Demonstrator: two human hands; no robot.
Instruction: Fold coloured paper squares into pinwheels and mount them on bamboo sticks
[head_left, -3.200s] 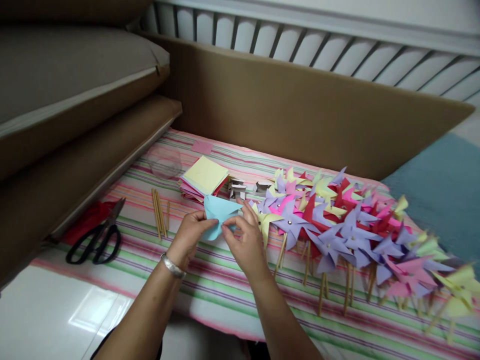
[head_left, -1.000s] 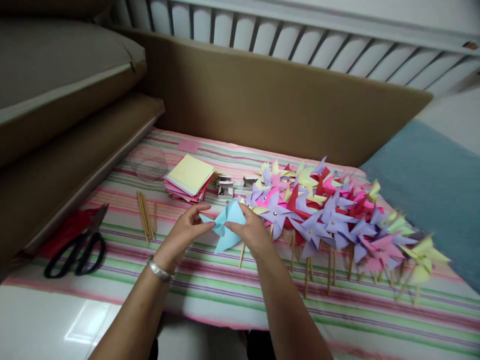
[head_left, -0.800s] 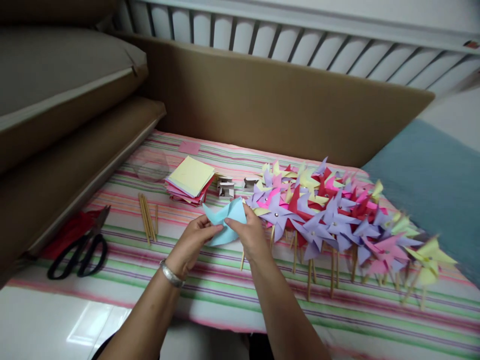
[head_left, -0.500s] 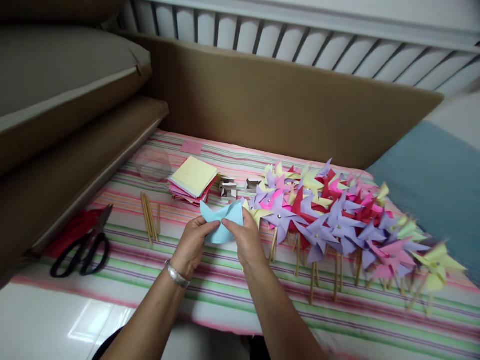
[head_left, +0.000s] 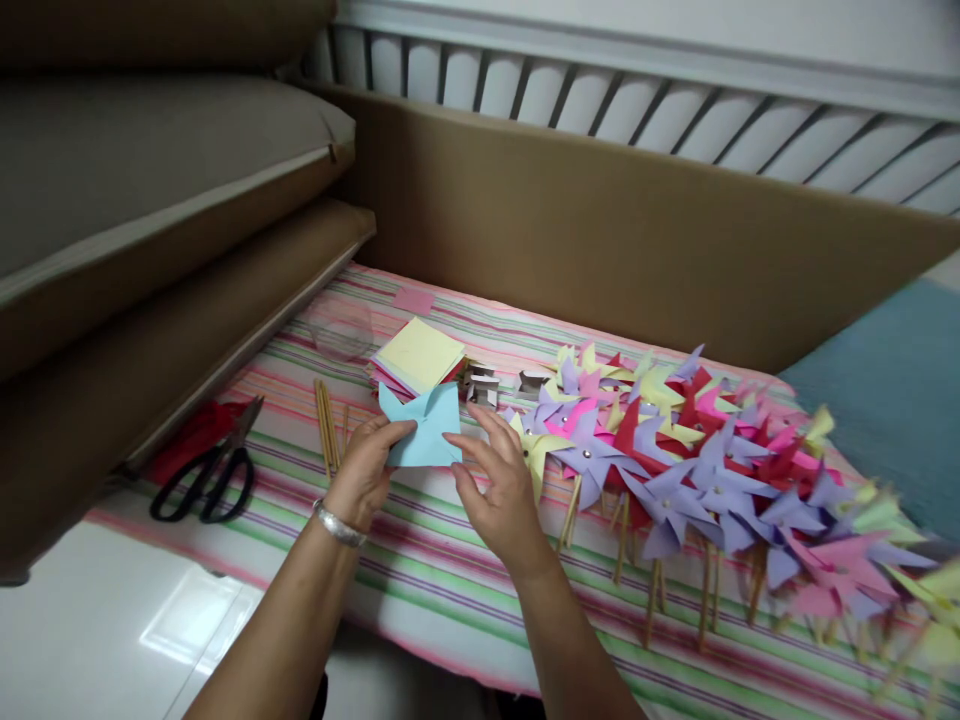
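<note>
A light blue paper square [head_left: 431, 437], cut and with its upper left part folded in, is raised above the striped cloth. My left hand [head_left: 367, 455] pinches its left side, thumb on top. Beside the paper's right edge is my right hand [head_left: 495, 490], fingers apart and holding nothing; a fingertip is close to the edge, and I cannot tell if it touches. Behind the blue paper lies a stack of coloured paper squares [head_left: 418, 352], yellow on top. Many finished paper pinwheels [head_left: 592, 455] on wooden sticks lie to the right.
Black-handled scissors [head_left: 206, 480] lie at the left by a red cloth or bag [head_left: 191, 440]. Several wooden sticks [head_left: 325, 425] rest near my left hand. Small open boxes [head_left: 482, 385] stand behind. A brown board [head_left: 600, 220] walls off the back; large cushion-like slabs [head_left: 247, 310] rise on the left.
My right hand has let go of the blue paper and its fingers have spread. The paper now lies flatter in my left hand. The whole view has shifted, moving things rightward.
</note>
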